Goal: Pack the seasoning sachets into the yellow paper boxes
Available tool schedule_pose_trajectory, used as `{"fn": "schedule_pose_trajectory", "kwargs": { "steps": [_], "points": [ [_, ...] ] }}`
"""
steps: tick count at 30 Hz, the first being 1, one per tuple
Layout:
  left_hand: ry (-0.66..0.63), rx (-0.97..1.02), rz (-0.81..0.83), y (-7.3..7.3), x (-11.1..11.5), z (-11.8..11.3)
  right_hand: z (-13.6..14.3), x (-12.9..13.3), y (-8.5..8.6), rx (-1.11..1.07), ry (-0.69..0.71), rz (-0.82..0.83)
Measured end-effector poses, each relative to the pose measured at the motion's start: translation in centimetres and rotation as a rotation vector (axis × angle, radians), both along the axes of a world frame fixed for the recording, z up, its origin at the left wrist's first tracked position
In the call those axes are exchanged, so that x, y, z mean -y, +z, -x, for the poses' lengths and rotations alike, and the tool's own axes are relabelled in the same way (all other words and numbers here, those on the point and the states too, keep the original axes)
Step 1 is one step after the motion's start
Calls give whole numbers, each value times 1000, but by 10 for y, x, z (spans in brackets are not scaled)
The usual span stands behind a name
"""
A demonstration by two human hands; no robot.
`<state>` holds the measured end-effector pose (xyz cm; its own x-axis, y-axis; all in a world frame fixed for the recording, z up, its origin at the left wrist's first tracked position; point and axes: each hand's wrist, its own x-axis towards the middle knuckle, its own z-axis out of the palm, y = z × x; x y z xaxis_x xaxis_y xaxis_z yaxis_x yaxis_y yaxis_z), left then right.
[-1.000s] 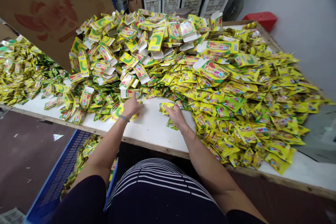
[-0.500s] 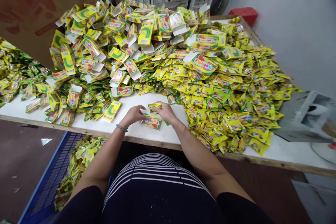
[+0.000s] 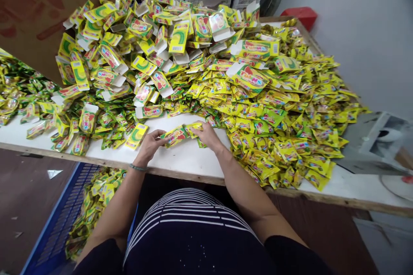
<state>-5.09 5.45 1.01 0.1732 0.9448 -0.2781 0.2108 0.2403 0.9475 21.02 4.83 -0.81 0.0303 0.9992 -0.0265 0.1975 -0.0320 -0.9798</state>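
One printed carton (image 3: 177, 136), pinched in the left hand (image 3: 150, 143), faced a yellow packet (image 3: 193, 129) pinched in the right hand (image 3: 209, 135) inside the front edge of the worktop (image 3: 180, 161), both apparently held by outer ends to leave facing ends unobstructed.

lettering (image 3: 251, 77) on boxes (image 3: 177, 136) and sachets (image 3: 286, 148) is too blurred to read

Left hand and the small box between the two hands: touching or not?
Touching. The head view shows the left hand pinching the left end of the small box.
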Motion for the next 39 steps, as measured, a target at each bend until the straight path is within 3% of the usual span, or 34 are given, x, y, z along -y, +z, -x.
{"fn": "schedule_pose_trajectory", "kwargs": {
  "steps": [7,9,12,15,18,23,27,31,39],
  "points": [
    [-209,-77,-68,3,1,-36,4,2,1,158,131,-80],
    [-227,-109,-67,7,-1,-46,5,2,1,153,76,-82],
    [-243,8,15,8,-4,-55,7,0,0,152,-79,-119],
    [-219,181,135,3,-5,-61,12,0,-3,208,-222,-196],
    [-147,297,219,-5,-5,-66,16,0,-7,312,-273,-256],
    [-25,375,233,-10,-4,-69,15,0,-11,360,-169,-282],
    [-37,372,174,-10,-3,-69,17,1,-13,377,-170,-306],
    [-14,366,181,-9,-1,-67,17,3,-13,340,-63,-233],
    [3,433,178,-6,-1,-61,7,1,-6,308,-127,-242]
  ]
}}
